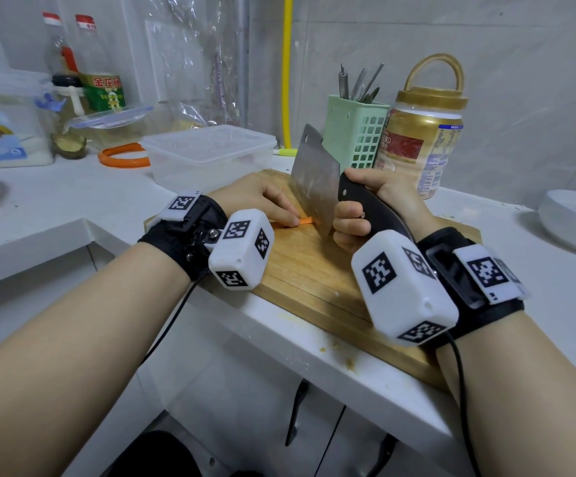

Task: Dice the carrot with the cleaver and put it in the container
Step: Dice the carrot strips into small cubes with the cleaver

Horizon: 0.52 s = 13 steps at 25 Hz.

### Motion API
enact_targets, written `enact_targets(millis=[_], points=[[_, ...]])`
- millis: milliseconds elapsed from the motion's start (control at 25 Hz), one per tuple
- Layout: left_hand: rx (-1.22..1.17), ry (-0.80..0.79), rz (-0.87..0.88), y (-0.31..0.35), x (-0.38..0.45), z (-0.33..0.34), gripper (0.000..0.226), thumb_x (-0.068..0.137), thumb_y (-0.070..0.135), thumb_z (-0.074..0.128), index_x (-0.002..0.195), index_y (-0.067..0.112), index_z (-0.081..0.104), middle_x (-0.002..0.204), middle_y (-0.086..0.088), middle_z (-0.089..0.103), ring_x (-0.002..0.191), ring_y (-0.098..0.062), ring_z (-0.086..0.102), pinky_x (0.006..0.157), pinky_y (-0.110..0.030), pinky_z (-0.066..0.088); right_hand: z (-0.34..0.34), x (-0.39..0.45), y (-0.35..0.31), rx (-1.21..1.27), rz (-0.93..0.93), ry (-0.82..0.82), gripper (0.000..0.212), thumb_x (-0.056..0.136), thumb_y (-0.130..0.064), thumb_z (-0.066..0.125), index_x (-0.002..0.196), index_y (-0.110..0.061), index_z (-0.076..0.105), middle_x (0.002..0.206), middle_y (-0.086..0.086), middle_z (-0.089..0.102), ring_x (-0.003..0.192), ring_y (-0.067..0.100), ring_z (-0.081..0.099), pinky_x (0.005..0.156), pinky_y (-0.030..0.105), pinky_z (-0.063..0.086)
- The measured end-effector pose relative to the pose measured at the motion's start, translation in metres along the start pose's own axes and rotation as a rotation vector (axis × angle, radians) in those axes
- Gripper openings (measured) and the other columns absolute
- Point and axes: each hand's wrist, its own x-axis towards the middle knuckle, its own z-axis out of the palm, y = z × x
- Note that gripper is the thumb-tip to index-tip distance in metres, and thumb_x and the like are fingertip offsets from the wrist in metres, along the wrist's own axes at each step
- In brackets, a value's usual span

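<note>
A thin orange carrot strip (305,221) lies flat on the wooden cutting board (300,270). My left hand (262,201) presses down on it with the fingertips, hiding most of it. My right hand (379,204) grips the black handle of the steel cleaver (314,180). The blade stands upright with its edge on the board at the exposed end of the carrot, right beside my left fingertips. A clear plastic container (207,156) stands just behind the board at the left, with nothing visible inside.
A green utensil basket (355,132) and a gold-lidded jar (420,142) stand behind the board. An orange ring (121,156), bottles and lidded boxes sit at the back left. A white bowl (575,222) rests at the right. The board overhangs the counter's front edge.
</note>
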Motion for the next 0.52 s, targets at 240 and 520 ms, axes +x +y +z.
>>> enact_targets(millis=[240,520], points=[[0.024,-0.028,0.002,0.0025,0.001,-0.0003,0.01,0.08,0.013,0.077,0.09,0.012,0.076,0.064,0.025,0.067,0.066,0.015,0.057,0.063,0.0,0.041,0.0029,0.0001,-0.0004,-0.064,0.039,0.014,0.036,0.099,-0.035,0.038,0.072,-0.011,0.04,0.042,0.001,0.037,0.029,0.013,0.034,0.054,0.024,0.016],[0.051,-0.018,-0.022,0.0002,0.0041,-0.0019,0.007,0.08,0.014,0.077,0.084,0.009,0.075,0.069,0.017,0.067,0.065,0.013,0.057,0.06,-0.002,0.042,0.0054,0.0011,-0.0002,-0.121,0.042,0.016,0.032,0.099,-0.034,0.038,0.077,-0.011,0.041,0.041,0.001,0.038,0.029,0.013,0.034,0.044,0.02,0.023]])
